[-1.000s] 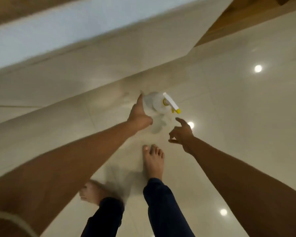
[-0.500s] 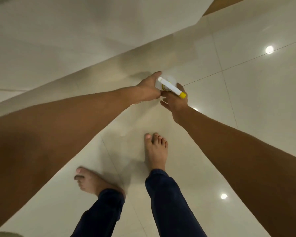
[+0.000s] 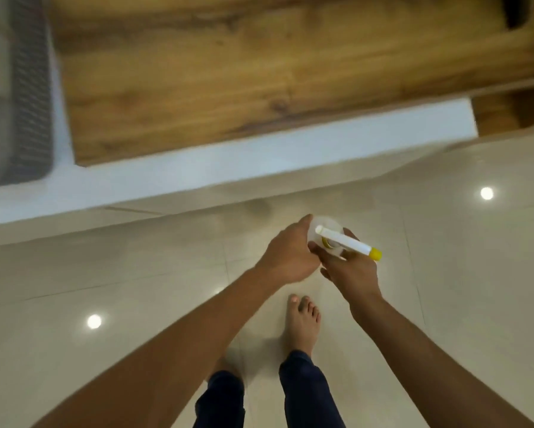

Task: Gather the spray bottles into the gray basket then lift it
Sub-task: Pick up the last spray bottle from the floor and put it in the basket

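Note:
A white spray bottle (image 3: 341, 240) with a white trigger head and a yellow nozzle tip is held above the floor, seen from the top. My left hand (image 3: 285, 253) grips its left side and my right hand (image 3: 350, 268) cups it from below and the right. Both hands touch the bottle, and its body is mostly hidden by them. The gray woven basket (image 3: 32, 97) sits at the far left on the white ledge, blurred and cut off by the frame edge.
A wide wooden surface (image 3: 259, 72) fills the top of the view, bordered by a white ledge (image 3: 228, 162). Below is glossy beige tile floor (image 3: 460, 288) with light reflections. My bare feet and dark trousers (image 3: 302, 329) stand under my arms.
The bottle has come up off the floor in both hands. My view has swung up, bringing the wooden surface, white ledge and basket into sight.

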